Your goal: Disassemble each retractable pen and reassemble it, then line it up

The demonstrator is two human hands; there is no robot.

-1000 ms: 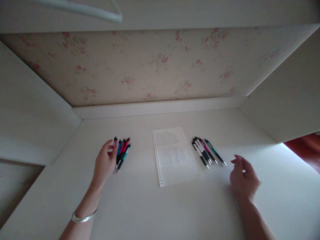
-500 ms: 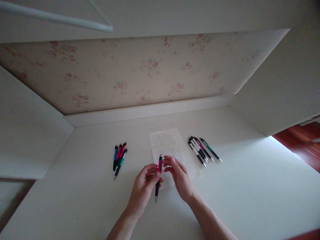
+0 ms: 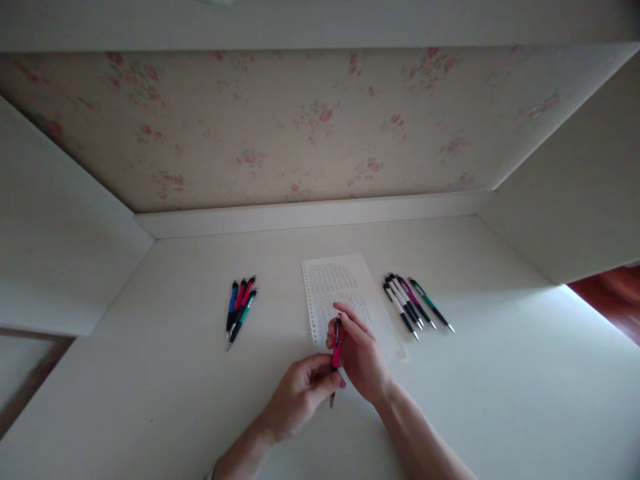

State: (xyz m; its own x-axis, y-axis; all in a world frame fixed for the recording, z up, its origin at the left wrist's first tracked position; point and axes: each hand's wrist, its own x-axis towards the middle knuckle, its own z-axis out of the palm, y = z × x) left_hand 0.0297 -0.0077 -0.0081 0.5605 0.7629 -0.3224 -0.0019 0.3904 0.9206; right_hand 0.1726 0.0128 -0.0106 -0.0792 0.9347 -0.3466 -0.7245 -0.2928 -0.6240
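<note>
A pink and black pen stands tilted, tip down, in front of my body. My left hand pinches its lower part between thumb and fingers, with the metal tip showing below. Around the upper part, near the clip, my right hand has its thumb and curled fingers on either side of the pen, the index finger reaching past its top. Under and beyond the hands lies a sheet of handwritten paper with a punched left edge; my right hand covers some of it.
On the white desk, a group of blue, pink and green pens lies left of the paper. Several white, purple and green pens lie on its right. White side panels and a flowered back wall enclose the desk.
My right hand has closed in on the pen's upper part. My left hand has shifted right and lower along the pen. The camera view has tilted slightly down.
</note>
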